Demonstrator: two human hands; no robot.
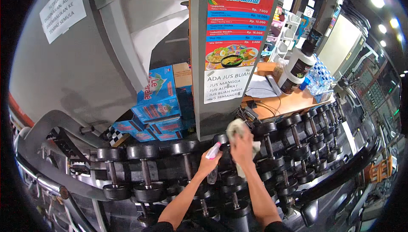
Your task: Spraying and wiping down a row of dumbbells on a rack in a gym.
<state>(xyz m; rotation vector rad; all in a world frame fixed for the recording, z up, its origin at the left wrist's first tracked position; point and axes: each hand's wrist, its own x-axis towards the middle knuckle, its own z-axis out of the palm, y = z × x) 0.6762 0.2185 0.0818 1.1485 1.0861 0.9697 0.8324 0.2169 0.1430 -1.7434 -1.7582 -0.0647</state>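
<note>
In my left hand is a spray bottle with a white and pink head; its clear body hangs below my fingers. My right hand grips a pale cloth, blurred, with a loose end trailing below the wrist. Both hands are over a rack of black dumbbells, in front of the grey pillar. Behind my hands, one dumbbell is partly covered by them. To the right stands another dumbbell, and to the left one more rests on the upper tier.
A grey pillar bearing a printed menu poster rises behind the rack. Blue cartons are stacked to its left. The wooden counter carries cables, white tubs and water bottles. A metal machine frame stands at left.
</note>
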